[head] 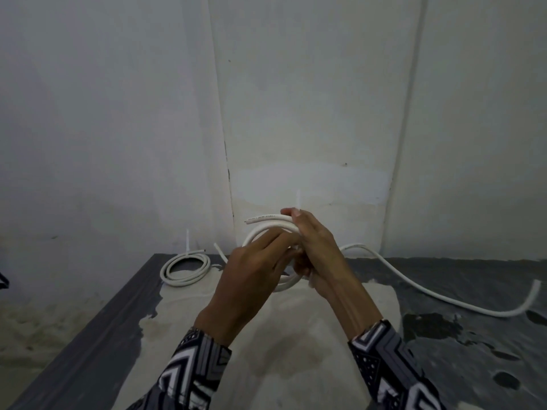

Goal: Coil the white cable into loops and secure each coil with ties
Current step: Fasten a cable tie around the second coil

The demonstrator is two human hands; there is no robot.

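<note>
Patterned sleeves [195, 365] sit closest to me, and past them both of my hands meet around the coil [266, 229] I am holding up above the table [88, 335]. From the head view, my right hand [316, 253] wraps the right side of the coil, fingers curled round the bunched loops, thumb up near the top. A thin tie [298, 199] stands straight up just above my right thumb, its long axis vertical, so the tail points away from my fingers toward the wall. My left hand [251, 273] lies just left of that, fingers curled in against the loops from the front; I cannot tell whether they pinch the tie itself or only the cable. I judge the coming pull runs along that upright tail.

Left of my fingers and well apart, a finished coil [185, 269] lies flat with its own tie upright. To the right, a loose cable [429, 291] trails across the table.
</note>
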